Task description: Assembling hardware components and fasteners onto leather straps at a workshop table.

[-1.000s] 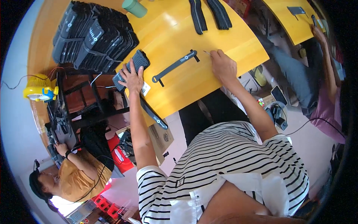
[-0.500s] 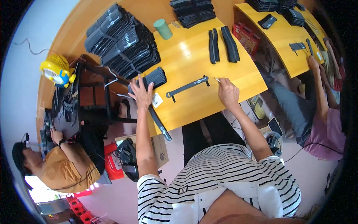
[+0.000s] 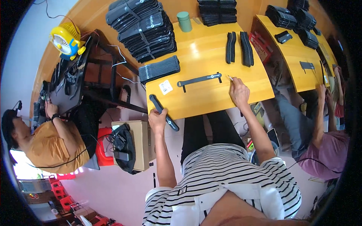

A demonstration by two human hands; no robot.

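Observation:
My left hand (image 3: 157,119) is at the table's near left edge, closed on a flat black strap (image 3: 172,123) with its thumb across it. That strap slants over the edge, its near end sticking out past the table. In front of me a second black strap (image 3: 200,79) lies across the yellow table, with two short dark tabs under it. My right hand (image 3: 239,93) is just right of this strap, pinching a thin stick with a pale tip (image 3: 230,78); its kind cannot be made out. A white label card (image 3: 165,87) lies beside a row of stacked black straps (image 3: 160,69).
Tall bundles of black straps (image 3: 148,34) stand at the back left, more (image 3: 217,12) at the back. A green canister (image 3: 184,21) and two dark strap piles (image 3: 246,49) are on the table. People work at both sides; a cardboard box (image 3: 141,145) stands below left.
My left hand has moved from the stacked straps toward me and taken hold of the strap at the table's edge. My right hand stays near the middle strap's right end. The view has shifted.

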